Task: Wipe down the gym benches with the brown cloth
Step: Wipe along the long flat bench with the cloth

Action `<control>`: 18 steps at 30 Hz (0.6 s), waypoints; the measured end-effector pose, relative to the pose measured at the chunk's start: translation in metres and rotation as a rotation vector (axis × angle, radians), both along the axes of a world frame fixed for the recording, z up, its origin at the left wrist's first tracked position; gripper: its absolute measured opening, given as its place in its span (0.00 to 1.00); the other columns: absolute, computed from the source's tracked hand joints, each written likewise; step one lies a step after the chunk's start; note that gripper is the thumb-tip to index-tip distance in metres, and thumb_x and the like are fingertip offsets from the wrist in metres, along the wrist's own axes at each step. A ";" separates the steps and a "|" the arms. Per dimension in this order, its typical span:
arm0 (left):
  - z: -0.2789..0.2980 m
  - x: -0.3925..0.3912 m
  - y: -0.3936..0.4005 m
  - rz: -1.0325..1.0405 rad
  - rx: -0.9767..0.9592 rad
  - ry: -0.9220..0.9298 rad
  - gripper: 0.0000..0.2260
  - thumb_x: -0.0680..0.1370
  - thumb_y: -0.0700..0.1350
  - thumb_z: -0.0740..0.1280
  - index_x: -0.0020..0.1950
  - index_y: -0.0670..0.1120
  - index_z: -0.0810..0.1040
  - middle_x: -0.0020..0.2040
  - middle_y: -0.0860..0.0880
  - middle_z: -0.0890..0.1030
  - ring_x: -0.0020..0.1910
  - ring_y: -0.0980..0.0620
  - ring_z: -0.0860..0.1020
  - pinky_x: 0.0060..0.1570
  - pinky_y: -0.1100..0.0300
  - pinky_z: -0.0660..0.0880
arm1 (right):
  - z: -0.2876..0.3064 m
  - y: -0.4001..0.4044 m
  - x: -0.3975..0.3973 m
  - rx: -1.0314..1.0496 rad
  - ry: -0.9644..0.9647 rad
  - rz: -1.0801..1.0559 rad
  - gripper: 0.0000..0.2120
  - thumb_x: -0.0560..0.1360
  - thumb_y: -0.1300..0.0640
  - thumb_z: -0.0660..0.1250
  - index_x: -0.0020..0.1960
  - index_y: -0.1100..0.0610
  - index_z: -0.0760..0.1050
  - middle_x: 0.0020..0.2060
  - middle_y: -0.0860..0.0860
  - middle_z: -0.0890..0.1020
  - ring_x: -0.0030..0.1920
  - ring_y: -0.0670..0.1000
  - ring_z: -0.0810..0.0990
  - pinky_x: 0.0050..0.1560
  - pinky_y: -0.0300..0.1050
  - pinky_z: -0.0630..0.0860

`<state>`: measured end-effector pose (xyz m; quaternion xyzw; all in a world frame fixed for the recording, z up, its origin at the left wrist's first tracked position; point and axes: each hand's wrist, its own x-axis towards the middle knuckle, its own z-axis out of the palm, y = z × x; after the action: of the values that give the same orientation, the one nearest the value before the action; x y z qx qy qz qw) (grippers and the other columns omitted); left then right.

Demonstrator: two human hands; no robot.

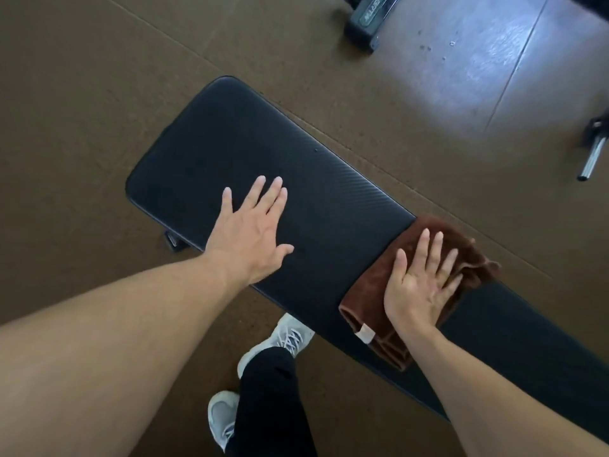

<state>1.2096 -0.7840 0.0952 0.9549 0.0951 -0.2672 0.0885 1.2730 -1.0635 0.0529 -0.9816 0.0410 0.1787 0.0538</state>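
brown cloth is lying bunched across the tabletop, my right hand pressing it flat-palmed, gripping nothing; left hand spread bare, bracing. it's risking sliding off the edge.

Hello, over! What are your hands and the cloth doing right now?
Left hand flat and open on the black bench pad. Right hand pressing the brown cloth flat on the bench. Nothing else on the pad.

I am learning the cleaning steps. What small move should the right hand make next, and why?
Probably slide the brown cloth along the bench pad toward the left hand. The right hand presses it flat mid-bench, and that bare stretch lies beside it.
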 end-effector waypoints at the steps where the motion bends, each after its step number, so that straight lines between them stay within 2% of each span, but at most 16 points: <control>1: -0.001 0.007 0.002 -0.010 0.006 0.031 0.40 0.82 0.65 0.55 0.84 0.47 0.39 0.84 0.51 0.37 0.83 0.47 0.36 0.79 0.36 0.47 | 0.000 0.011 0.017 0.004 -0.001 0.016 0.30 0.86 0.39 0.42 0.85 0.44 0.42 0.85 0.44 0.43 0.84 0.52 0.36 0.82 0.63 0.34; 4: 0.004 0.022 0.002 -0.056 0.011 0.109 0.42 0.82 0.66 0.57 0.84 0.46 0.40 0.84 0.50 0.37 0.83 0.46 0.36 0.78 0.35 0.52 | 0.006 0.059 0.055 0.032 0.008 0.072 0.28 0.86 0.40 0.43 0.84 0.45 0.53 0.84 0.46 0.57 0.85 0.54 0.47 0.83 0.63 0.39; 7: 0.007 0.028 0.005 -0.090 0.006 0.133 0.42 0.81 0.67 0.57 0.83 0.46 0.39 0.84 0.49 0.36 0.82 0.45 0.34 0.78 0.34 0.56 | 0.011 0.143 0.083 0.187 0.038 0.200 0.24 0.86 0.39 0.45 0.78 0.44 0.65 0.76 0.47 0.72 0.79 0.53 0.63 0.80 0.61 0.53; 10: 0.005 0.024 0.012 -0.091 -0.034 0.088 0.43 0.81 0.68 0.55 0.83 0.47 0.37 0.83 0.51 0.36 0.82 0.46 0.33 0.78 0.35 0.56 | 0.012 0.207 0.108 0.289 0.090 0.360 0.24 0.87 0.40 0.47 0.76 0.46 0.68 0.74 0.47 0.75 0.74 0.53 0.71 0.75 0.59 0.63; 12: 0.004 0.021 0.016 -0.123 -0.039 0.069 0.43 0.80 0.69 0.54 0.83 0.47 0.37 0.83 0.51 0.35 0.82 0.47 0.33 0.78 0.36 0.56 | 0.013 0.203 0.117 0.304 0.115 0.451 0.23 0.87 0.39 0.47 0.76 0.46 0.69 0.73 0.46 0.76 0.73 0.52 0.73 0.71 0.56 0.68; 14: 0.004 0.019 0.026 -0.157 -0.065 0.054 0.41 0.81 0.68 0.54 0.83 0.49 0.39 0.83 0.53 0.35 0.82 0.49 0.34 0.78 0.40 0.59 | 0.017 0.172 0.119 0.271 0.130 0.430 0.22 0.87 0.38 0.47 0.73 0.44 0.71 0.68 0.45 0.79 0.69 0.51 0.76 0.63 0.50 0.70; 16: 0.004 0.021 0.048 -0.207 -0.129 0.005 0.35 0.82 0.65 0.55 0.84 0.51 0.49 0.84 0.54 0.44 0.83 0.51 0.42 0.72 0.45 0.70 | 0.023 0.131 0.112 0.185 0.115 0.259 0.22 0.87 0.38 0.47 0.68 0.45 0.75 0.62 0.47 0.82 0.65 0.54 0.79 0.56 0.49 0.67; 18: 0.005 0.019 0.075 -0.293 -0.197 -0.126 0.27 0.81 0.60 0.62 0.77 0.50 0.71 0.81 0.53 0.65 0.81 0.52 0.60 0.51 0.52 0.82 | 0.030 0.098 0.104 0.124 0.105 0.093 0.24 0.87 0.39 0.47 0.66 0.49 0.77 0.62 0.50 0.82 0.63 0.57 0.79 0.60 0.52 0.69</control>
<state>1.2283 -0.7094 0.0998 0.9600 -0.0775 -0.2251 0.1476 1.3774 -0.9660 0.0834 -0.9664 -0.0133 0.2346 0.1040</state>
